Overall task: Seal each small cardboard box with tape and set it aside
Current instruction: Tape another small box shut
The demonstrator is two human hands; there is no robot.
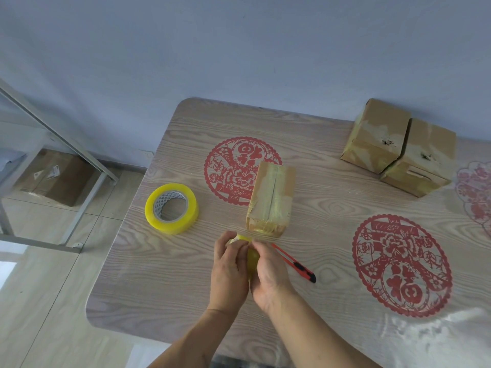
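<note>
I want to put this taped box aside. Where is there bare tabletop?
Bare wood lies between the two stacked brown cardboard boxes and the taped cardboard box, and left of the yellow tape roll. It is crowded near both hands by the red utility knife.

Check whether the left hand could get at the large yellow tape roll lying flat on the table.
Probably yes: the yellow tape roll lies uncovered just beyond the left hand, nothing between them; but both hands now grip a smaller yellow roll.
</note>
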